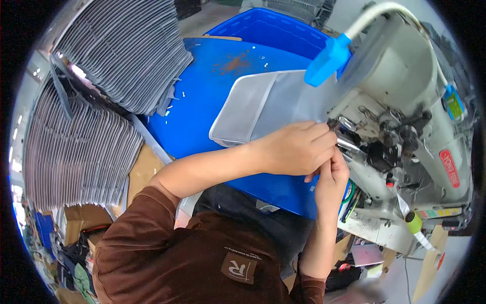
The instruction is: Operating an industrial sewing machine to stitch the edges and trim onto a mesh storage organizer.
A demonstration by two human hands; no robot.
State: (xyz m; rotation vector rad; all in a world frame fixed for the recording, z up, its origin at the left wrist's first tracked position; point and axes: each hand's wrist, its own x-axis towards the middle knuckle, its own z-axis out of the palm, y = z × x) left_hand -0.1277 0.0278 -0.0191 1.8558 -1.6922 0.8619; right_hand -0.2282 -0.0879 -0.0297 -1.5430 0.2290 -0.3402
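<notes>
A grey fabric panel (288, 104) with pale edging and a lighter strip across its left part lies on the blue tabletop (202, 106). Its right end runs in beside the head of a sewing machine (405, 66). My left hand (298, 147) reaches across with its fingers curled closed, next to a metal part at the machine's working end. Just below it, my right hand (331, 180) meets the left at the fingertips, in a pinch. Whatever sits between the fingers is hidden or too small to name. The panel's near right corner is hidden behind my left hand.
Two tall stacks of grey panels, one farther off (121, 50) and one nearer (76, 152), stand at the left. Behind the tabletop is a blue bin (273, 25). A bright blue lamp head (329, 61) hangs over the panel. Small scraps and brown dust dot the tabletop.
</notes>
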